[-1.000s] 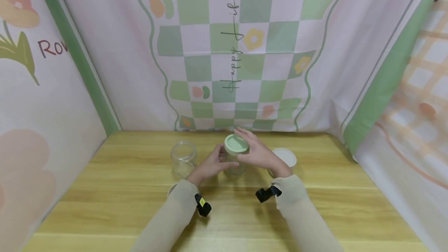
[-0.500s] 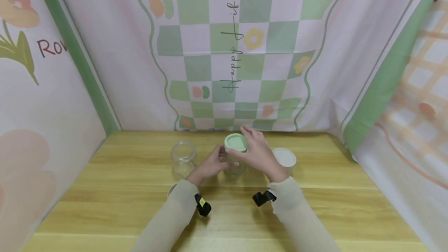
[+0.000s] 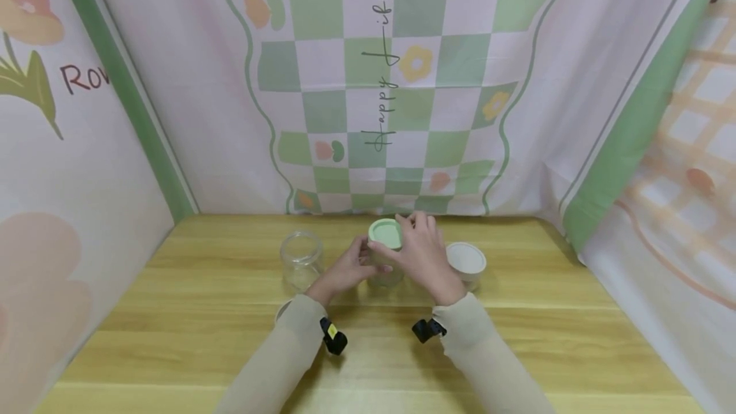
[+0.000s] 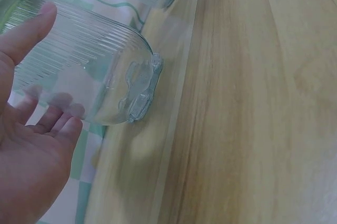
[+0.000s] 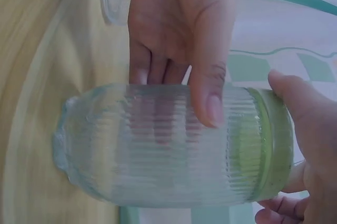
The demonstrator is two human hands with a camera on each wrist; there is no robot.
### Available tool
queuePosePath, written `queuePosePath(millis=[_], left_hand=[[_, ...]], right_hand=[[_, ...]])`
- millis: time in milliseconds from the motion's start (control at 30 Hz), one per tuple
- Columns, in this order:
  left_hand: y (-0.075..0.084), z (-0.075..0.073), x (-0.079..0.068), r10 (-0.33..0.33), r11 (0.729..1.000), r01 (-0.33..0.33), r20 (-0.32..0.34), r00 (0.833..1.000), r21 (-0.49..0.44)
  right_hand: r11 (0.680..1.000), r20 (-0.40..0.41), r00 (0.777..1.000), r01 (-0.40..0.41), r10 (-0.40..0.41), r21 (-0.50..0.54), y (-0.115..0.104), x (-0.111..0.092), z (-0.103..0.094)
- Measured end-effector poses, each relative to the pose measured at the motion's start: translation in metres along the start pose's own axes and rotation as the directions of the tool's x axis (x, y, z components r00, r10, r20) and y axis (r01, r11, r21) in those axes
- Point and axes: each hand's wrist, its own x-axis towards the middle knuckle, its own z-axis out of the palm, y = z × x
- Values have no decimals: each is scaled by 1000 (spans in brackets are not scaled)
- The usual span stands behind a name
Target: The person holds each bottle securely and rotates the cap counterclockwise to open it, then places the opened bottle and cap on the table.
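Ribbed glass jar (image 5: 163, 179): stands upright near the back edge of the wooden table (image 3: 368, 363), between the two hands; whether its footed base touches the wood or hangs just over it, I cannot tell.
Left hand (image 3: 349, 270): grasping the jar's body from the side, thumb on the near face, fingers wrapped behind; they show through the clear wall.
Right hand (image 3: 425, 251): pinching the green lid (image 3: 386, 235) at its edge, thumb on one side, fingers on the other; the lid sits over the mouth, though how tightly cannot be seen.
Glass wall: likely stiff, moderately heavy and breakable; a knock on the table or a neighbour could chip it.
Ribs: probably give skin some bite, yet damp fingers might slide; best held round the middle of the body, palm close.
Lid: looks light and fairly rigid; best taken by its rim with thumb and fingers opposed, leaving the body's weight to the other hand.
Neighbours: an open glass jar (image 3: 301, 260) beside the left hand; a white-lidded jar (image 3: 467, 259) near the right wrist; both within bumping reach, I judge.
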Motion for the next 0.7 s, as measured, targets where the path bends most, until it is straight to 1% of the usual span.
queuePosePath(millis=[100, 333, 567, 700], left_hand=[[-2, 0, 1, 6, 1000, -6, 4, 1000, -3], [-2, 0, 1, 15, 1000, -15, 6, 1000, -5], [0, 0, 0, 14, 1000, -14, 19, 1000, -28], [1, 1, 0, 14, 999, -14, 8, 1000, -32]], right_hand=[[1000, 9, 1000, 5, -5, 23, -1, 0, 2], [998, 3, 999, 34, -34, 52, 3, 0, 0], [991, 39, 999, 21, -26, 130, 8, 0, 0], [984, 60, 997, 33, -45, 177, 11, 2, -3]])
